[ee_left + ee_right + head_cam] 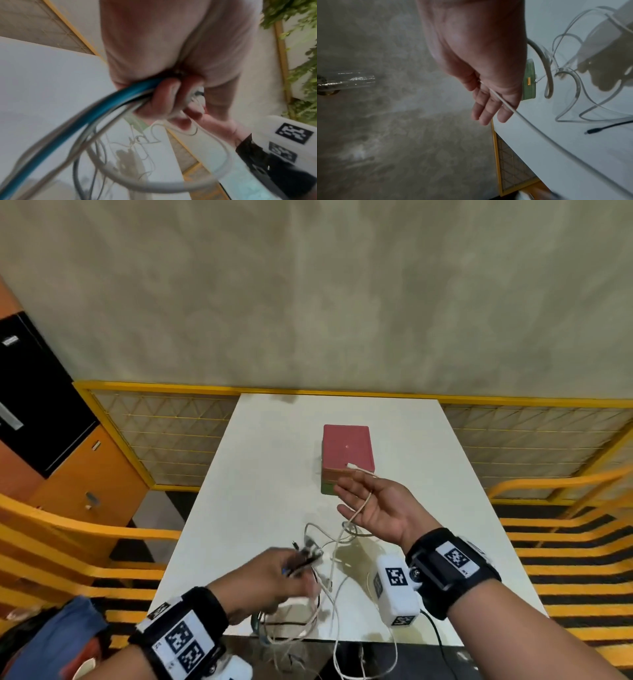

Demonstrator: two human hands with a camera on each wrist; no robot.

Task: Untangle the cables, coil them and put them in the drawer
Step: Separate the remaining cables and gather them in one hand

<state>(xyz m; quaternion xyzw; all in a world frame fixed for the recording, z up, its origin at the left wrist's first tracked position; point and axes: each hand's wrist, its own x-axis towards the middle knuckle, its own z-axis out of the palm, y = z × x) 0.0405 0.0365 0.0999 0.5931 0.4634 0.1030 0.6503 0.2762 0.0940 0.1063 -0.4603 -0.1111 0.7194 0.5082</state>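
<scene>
A tangle of white, black and blue cables [334, 573] lies on the white table [445, 481] and hangs over its near edge. My left hand [274, 573] grips a bundle of them; in the left wrist view its fingers [164, 97] curl round a blue cable [106, 112] and several grey-white ones. My right hand [371, 501] is held palm up with straight fingers, and a white cable [364, 501] is draped across it, its plug [352, 465] past the fingertips. The same white cable [522, 117] crosses the fingers [488, 108]. Behind stands a small red-topped drawer unit [347, 450].
The unit's green lower drawer [529, 81] looks closed. A black cable end [594, 131] lies on the table. A yellow mesh railing [164, 433] runs behind the table, orange benches [68, 542] flank both sides, and an orange cabinet [85, 474] stands at left.
</scene>
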